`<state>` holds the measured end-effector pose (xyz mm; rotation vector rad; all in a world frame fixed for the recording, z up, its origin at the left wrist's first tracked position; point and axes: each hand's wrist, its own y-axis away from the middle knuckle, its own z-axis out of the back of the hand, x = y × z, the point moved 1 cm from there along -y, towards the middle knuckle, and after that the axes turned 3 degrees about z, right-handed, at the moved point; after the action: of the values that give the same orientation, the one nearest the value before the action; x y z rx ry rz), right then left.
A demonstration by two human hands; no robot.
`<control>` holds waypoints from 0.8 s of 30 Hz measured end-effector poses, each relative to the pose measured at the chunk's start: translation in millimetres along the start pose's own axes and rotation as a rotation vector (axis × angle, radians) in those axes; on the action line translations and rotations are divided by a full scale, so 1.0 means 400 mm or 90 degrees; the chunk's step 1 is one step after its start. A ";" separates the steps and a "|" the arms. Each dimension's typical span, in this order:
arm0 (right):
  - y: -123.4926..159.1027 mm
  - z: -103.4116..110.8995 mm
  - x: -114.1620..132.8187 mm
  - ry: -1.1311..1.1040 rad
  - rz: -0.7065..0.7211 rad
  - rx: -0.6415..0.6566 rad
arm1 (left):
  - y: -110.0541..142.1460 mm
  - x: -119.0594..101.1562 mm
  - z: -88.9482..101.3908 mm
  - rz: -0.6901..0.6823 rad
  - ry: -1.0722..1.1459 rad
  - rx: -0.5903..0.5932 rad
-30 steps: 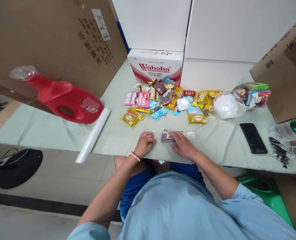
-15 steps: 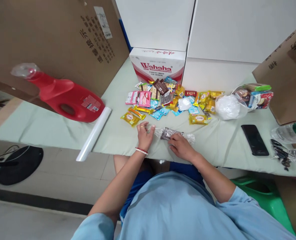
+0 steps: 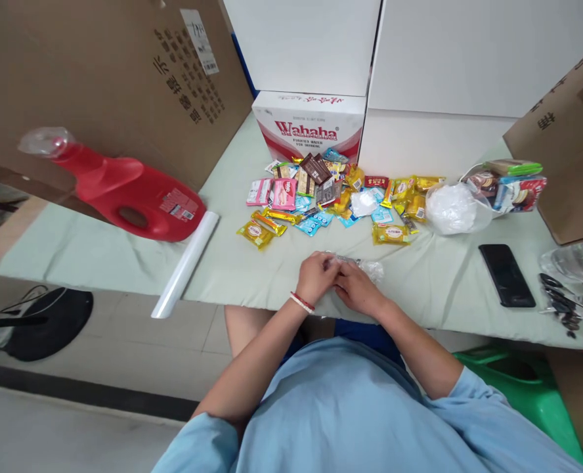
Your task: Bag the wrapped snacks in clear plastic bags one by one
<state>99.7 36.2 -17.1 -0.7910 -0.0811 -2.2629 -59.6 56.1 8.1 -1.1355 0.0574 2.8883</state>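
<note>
A small bundle of dark packets in clear plastic wrap (image 3: pixel 371 270) lies near the table's front edge, largely covered by my hands. My left hand (image 3: pixel 317 277), with a red and white bracelet at the wrist, closes its fingers on the bundle's left part. From the other side, my right hand (image 3: pixel 359 286) grips it too, the fingertips of both hands meeting over the wrap. Crumpled clear plastic sticks out past the right hand. Just beyond lies a loose heap of snack packets: yellow ones (image 3: pixel 390 234), pink ones (image 3: pixel 284 194), blue ones (image 3: pixel 308 226) and brown ones (image 3: pixel 316 169).
On the left lie a red jug-like bottle (image 3: pixel 138 190) and a white roll (image 3: pixel 185 265) overhanging the front edge. A Wahaha carton (image 3: pixel 308 128) stands behind the heap. To the right are a clear bag of white stuff (image 3: pixel 452 209), a phone (image 3: pixel 507 276) and plastic bottles (image 3: pixel 570 260).
My left hand has moved right from beside the bundle onto it, its spread fingers closing next to the right hand. My right hand has stayed almost in place.
</note>
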 end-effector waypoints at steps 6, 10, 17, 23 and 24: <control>0.062 0.076 -0.011 -0.168 -0.046 -0.049 | 0.074 -0.024 -0.061 -0.132 -0.207 0.015; 0.105 0.130 -0.054 0.001 -0.335 -0.263 | 0.097 -0.010 -0.088 -0.138 -0.324 0.036; 0.150 0.088 -0.057 0.174 -0.302 -0.139 | 0.088 -0.027 -0.096 -0.150 -0.363 0.029; 0.080 0.148 -0.011 0.017 -0.375 -0.155 | 0.080 -0.058 -0.098 -0.165 -0.386 0.061; 0.047 0.149 -0.005 -0.002 -0.362 -0.143 | 0.079 -0.061 -0.103 -0.161 -0.384 0.073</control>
<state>144.2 40.2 26.8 -0.9819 -0.0588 -2.8439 -15.1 22.1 -4.8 -0.2037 0.0548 2.8131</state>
